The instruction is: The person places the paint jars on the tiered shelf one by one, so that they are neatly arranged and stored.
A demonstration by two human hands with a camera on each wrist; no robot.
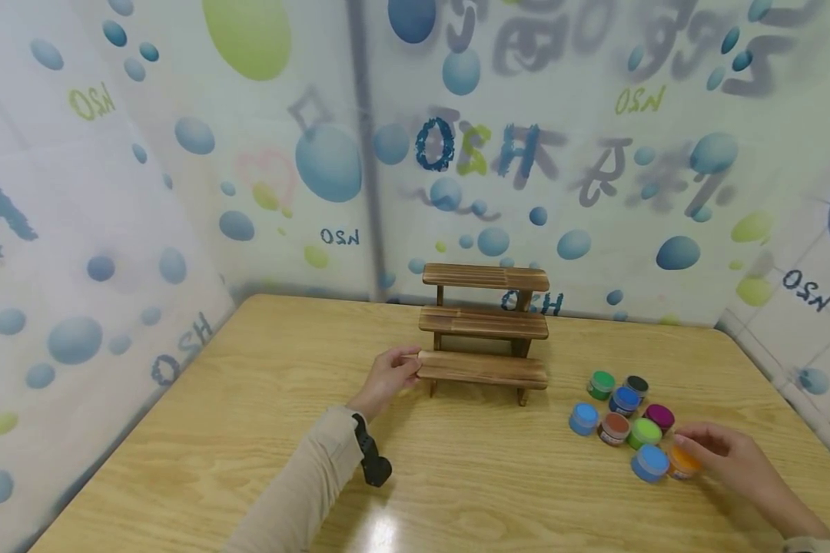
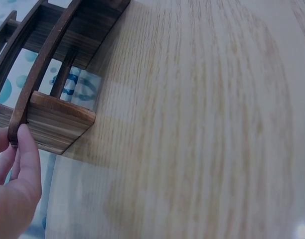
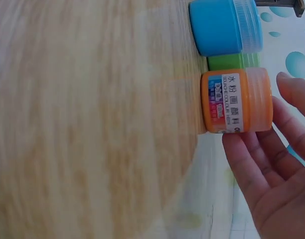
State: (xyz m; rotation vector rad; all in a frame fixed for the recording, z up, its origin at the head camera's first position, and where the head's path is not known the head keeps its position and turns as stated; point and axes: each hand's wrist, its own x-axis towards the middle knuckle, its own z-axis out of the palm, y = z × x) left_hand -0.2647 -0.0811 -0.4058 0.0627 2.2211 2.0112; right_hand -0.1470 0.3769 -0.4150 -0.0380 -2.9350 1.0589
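A three-tier wooden display stand stands toward the back of the table. My left hand pinches the left end of its lowest step, thumb on one face and fingers on the other, as the left wrist view shows. At the right, my right hand is beside an orange paint jar. Its fingers touch or nearly touch the jar's side, and the thumb stands apart from the lid. A blue paint jar sits just left of the orange one, with a lime green paint jar behind.
Several more paint jars cluster there, among them a brown jar, a purple jar, a green jar and a black jar. The wooden table meets a patterned curtain at its back edge.
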